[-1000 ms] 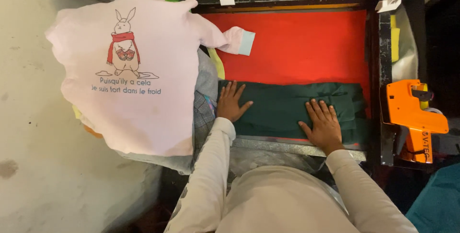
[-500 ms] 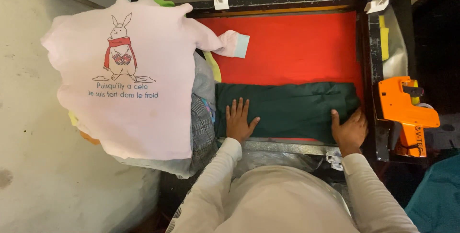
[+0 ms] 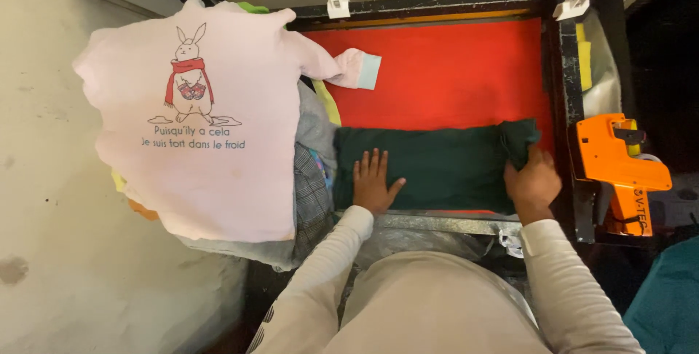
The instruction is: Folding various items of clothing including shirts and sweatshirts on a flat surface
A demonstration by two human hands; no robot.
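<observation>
**Right hand shifted to garment's end, fold under way**

Moved since half a second ago: right hand point(image 3: 533, 183) slid off the flat cloth to the right end of the dark green garment point(image 3: 437, 166), now bunching that end up. Left hand point(image 3: 374, 183) barely shifted, pinned in much the same spot near the left end.

Step in hand, by judgement: folding or squaring up the green garment on the red pad point(image 3: 444, 70) of the black-framed bench point(image 3: 564, 70). Garment lies as a long strip across the pad's near edge, right end lifted and curled over, rest flat.

Poses:
- Left: palm down, fingers point(image 3: 373, 161) spread wide and flat on the cloth, thumb out to the right, holding nothing, just pressing. Forearm in from lower left, cream sleeve.
- Right: knuckles up, fingers curled tight around the rumpled right end of the garment, wrist at the pad's near edge. Fingertips hidden under the cloth.

Next move likely calls for: left hand as anchor, right end carried over toward the middle, edges kept aligned, no drag on the lower layer.

Nearby:
- Pink sweatshirt with rabbit print point(image 3: 196, 121) atop a clothes pile, left of the pad, one cuff lying on the red.
- Orange tagging gun point(image 3: 619, 168) right of the frame, apart from the right hand.
- Two white clips point(image 3: 336, 1) at the far rim.
</observation>
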